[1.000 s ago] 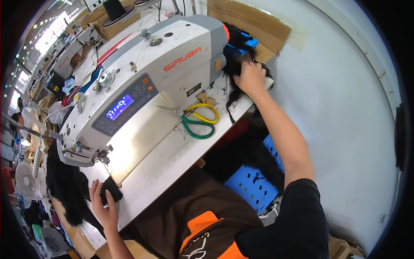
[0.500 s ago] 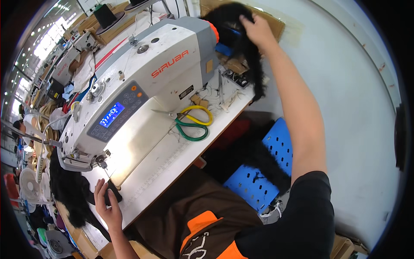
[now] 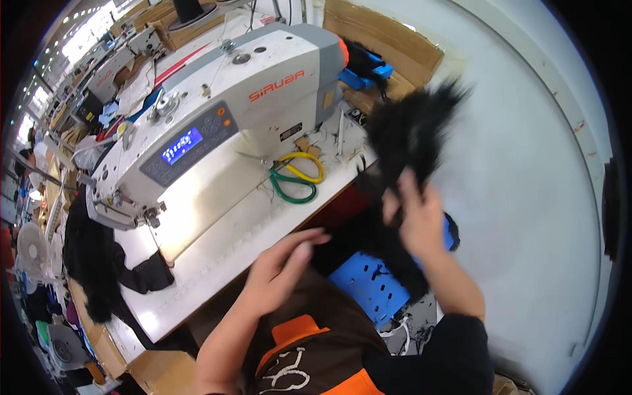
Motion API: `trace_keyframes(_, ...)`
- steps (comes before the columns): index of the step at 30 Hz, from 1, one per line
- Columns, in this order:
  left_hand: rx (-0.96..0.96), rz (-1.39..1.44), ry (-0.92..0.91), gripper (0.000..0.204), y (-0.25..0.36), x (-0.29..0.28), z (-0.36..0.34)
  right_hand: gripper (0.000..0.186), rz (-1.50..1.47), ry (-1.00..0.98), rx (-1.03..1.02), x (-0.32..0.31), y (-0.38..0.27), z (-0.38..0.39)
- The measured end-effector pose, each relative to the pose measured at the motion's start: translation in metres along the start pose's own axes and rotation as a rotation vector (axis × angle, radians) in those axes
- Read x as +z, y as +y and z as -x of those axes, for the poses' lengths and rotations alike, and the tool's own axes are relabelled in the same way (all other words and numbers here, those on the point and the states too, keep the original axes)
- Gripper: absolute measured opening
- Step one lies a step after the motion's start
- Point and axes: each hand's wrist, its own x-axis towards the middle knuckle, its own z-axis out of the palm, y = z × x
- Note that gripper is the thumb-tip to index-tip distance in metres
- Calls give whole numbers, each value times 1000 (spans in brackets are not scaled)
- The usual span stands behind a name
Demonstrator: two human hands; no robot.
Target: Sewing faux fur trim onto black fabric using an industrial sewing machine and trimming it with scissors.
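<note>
My right hand [image 3: 415,217] grips a blurred piece of long black fur [image 3: 415,122], held beside the front edge of the sewing table [image 3: 230,276]. My left hand [image 3: 283,260] hovers at that edge, fingers extended toward my right hand, with nothing in them. A white sewing machine [image 3: 210,112] stands on the table; scissors [image 3: 293,184] with yellow and green handles lie near it. More black fur fabric [image 3: 92,270] lies left of the needle, with a black strip [image 3: 148,273] beside it.
A blue perforated bin [image 3: 362,283] with black fur sits below the table. Cardboard [image 3: 382,39] and blue plastic [image 3: 359,79] are behind the machine, a white wall [image 3: 533,197] on the right. A white fan [image 3: 31,250] and other machines [image 3: 108,76] are at far left.
My right hand has brought the fur from the back right down toward me. My left hand has left the black fabric by the needle and moved right.
</note>
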Motion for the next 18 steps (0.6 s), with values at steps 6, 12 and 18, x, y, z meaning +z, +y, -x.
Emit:
trace_keyframes(6,-503,613,-82,39,-27,60,-64,19,1,-605,251,8,134,123)
trace_keyframes(12,-412,640,106,28,-48,54,-57,30,390,-776,316,-18,155,148)
trace_keyframes(18,-280,796,25,27,-51,53,-20,35,183,-766,170,-26,160,122)
